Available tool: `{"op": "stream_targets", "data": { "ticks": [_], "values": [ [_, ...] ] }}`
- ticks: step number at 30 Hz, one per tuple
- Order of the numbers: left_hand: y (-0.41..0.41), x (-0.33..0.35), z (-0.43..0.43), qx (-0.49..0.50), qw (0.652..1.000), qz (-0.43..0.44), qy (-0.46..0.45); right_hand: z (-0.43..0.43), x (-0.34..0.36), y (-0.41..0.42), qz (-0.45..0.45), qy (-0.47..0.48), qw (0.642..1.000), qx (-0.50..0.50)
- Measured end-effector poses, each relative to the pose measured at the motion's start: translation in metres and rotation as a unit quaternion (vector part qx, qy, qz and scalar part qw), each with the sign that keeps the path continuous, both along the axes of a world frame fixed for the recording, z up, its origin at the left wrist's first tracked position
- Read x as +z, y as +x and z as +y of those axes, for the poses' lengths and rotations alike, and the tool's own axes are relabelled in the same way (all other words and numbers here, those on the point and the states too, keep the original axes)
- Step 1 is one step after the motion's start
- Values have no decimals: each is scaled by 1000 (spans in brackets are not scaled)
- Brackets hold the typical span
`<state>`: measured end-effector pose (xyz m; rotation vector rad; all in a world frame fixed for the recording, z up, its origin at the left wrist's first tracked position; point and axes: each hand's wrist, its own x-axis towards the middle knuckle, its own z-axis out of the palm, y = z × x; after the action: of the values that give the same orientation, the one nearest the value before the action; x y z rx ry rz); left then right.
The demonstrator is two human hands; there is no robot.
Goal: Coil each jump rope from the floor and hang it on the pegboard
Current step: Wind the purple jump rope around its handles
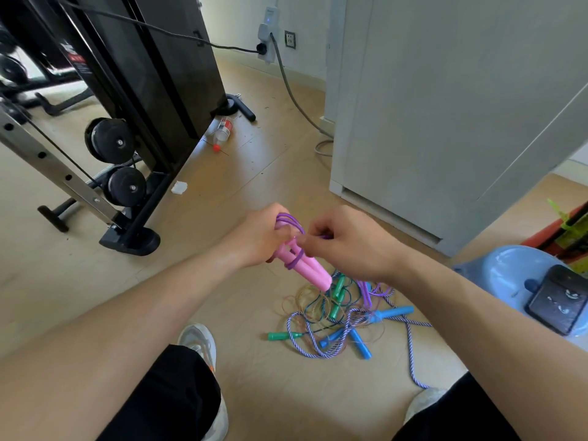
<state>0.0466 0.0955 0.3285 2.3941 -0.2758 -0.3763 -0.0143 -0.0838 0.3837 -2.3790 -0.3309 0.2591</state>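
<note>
Now, hands [257, 237] [346, 240] curled, gripping pink-handled rope [313, 269]

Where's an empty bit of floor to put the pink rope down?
Bare floor lies between the gym machine's foot and the rope tangle, and further off between the bottle and the white cabinet. It is crowded beneath the pink rope, where the tangle spreads toward the blue basin.
</note>
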Motion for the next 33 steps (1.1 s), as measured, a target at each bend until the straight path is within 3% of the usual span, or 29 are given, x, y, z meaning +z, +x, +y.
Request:
{"op": "stream_targets", "data": {
  "ticks": [2,4,8,14,17,22,28,33],
  "values": [
    [2,0,2,5,1000,2,8,3,3,-4,-11,2,1000,8],
    [0,2,1,-11,1000,3,6,-5,5,-1,-20,41,997,-56],
    [-10,6,-4,-56,994,35,-87,-33,4,17,-56,88,971,-214],
    [-22,24,-10,-121,975,30,-181,-56,-12,32,-57,72,952,-291],
    [-23,29,-11,-100,981,4,-167,-56,-13,32,-69,74,951,-291],
    [-24,19,-9,-40,997,-9,-63,-44,-12,27,-92,103,965,-225],
    [-33,34,-11,-87,971,88,-206,-67,-22,33,-79,86,972,-205],
    [-30,46,-6,13,944,79,-320,-66,-42,29,17,101,982,-157]
  ]
}}
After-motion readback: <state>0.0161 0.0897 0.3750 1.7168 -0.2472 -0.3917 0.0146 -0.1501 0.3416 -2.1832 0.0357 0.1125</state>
